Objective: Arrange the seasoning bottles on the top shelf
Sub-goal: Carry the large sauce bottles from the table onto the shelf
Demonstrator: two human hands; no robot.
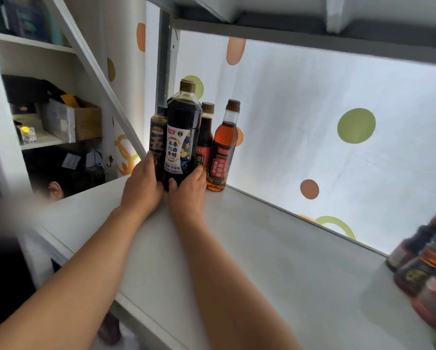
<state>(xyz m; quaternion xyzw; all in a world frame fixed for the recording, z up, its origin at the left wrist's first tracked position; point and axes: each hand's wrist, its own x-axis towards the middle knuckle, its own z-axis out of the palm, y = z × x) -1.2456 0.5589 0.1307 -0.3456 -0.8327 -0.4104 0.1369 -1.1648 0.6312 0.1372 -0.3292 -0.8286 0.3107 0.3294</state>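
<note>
A tall dark vinegar bottle [181, 137] with a white label stands upright at the far left corner of the white top shelf [262, 248]. My left hand [142, 188] and my right hand [187, 190] clasp its base from either side. Behind its left side stands a dark bottle [157, 137] with gold writing, touched by my left fingers. To its right stand a dark bottle with a red label [206, 137] and an amber sesame oil bottle [223, 150]. A blurred cluster of several more bottles [423, 263] sits at the shelf's right end.
A spotted white curtain [338, 135] backs the shelf. A grey metal post [164, 66] rises at the back left corner, and a beam runs overhead. Left of the shelf is a white cabinet with boxes [70, 120]. A person's head [51, 189] shows below the shelf's left edge.
</note>
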